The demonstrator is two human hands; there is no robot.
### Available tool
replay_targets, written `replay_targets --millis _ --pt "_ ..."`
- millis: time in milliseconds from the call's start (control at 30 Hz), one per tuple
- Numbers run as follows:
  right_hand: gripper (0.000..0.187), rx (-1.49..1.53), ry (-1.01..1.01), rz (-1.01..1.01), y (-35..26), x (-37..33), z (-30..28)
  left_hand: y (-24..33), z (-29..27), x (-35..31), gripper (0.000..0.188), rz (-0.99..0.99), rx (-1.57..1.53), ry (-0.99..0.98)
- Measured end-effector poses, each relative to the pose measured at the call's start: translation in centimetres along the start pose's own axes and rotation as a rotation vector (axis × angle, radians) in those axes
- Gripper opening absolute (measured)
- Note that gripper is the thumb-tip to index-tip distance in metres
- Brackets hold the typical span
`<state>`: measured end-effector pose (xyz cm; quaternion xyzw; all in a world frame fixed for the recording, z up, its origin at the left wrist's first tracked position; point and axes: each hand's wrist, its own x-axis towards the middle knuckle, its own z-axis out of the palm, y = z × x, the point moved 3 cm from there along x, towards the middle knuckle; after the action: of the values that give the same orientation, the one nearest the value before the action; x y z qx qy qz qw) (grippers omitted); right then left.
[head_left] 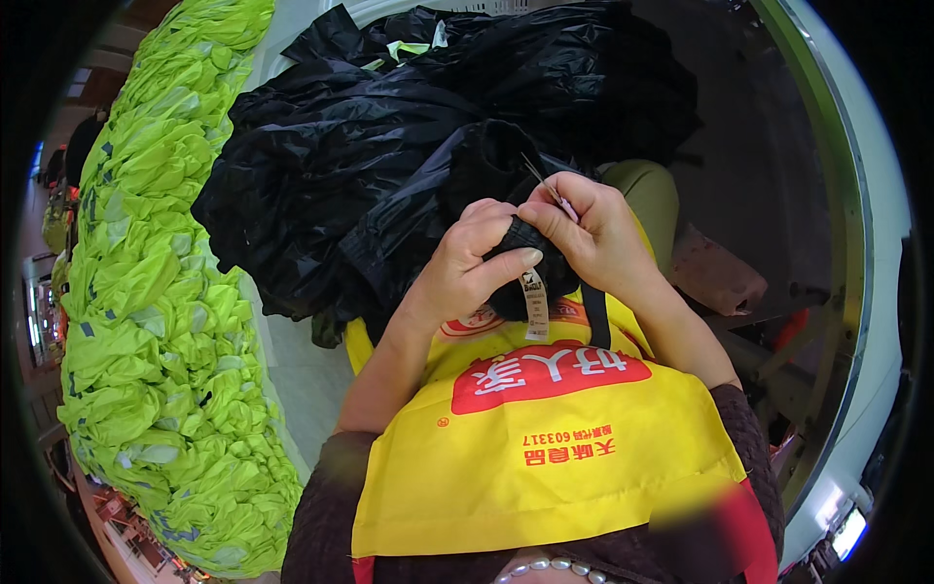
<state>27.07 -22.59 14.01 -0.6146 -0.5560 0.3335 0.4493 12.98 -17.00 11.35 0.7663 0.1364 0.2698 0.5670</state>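
Observation:
My left hand (467,263) pinches a fold of black fabric (520,255) with a small white label (533,304) hanging from it. My right hand (593,229) grips the same fold from the right and holds thin metal snips (540,178) that point up and left. The fold belongs to a large heap of black shiny garments (389,136) that spreads across the table above my hands. A yellow apron with red print (545,448) covers my lap below both hands.
A long pile of neon yellow-green garments (156,321) runs down the left side. A strip of white table (302,380) shows between the pile and my lap. On the right are a curved white rim (866,224), a brown block (715,273) and dark floor.

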Motion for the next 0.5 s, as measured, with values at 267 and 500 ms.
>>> replay_targets --millis 267,500 --pt "0.014 0.353 -0.014 0.09 0.5 0.4 -1.9 -0.3 -0.1 -0.3 0.009 -0.062 -0.116 0.046" --pt "0.038 0.081 -0.279 0.065 2.9 -0.5 -2.9 -0.6 -0.5 -0.4 0.013 -0.043 -0.094 -0.026"
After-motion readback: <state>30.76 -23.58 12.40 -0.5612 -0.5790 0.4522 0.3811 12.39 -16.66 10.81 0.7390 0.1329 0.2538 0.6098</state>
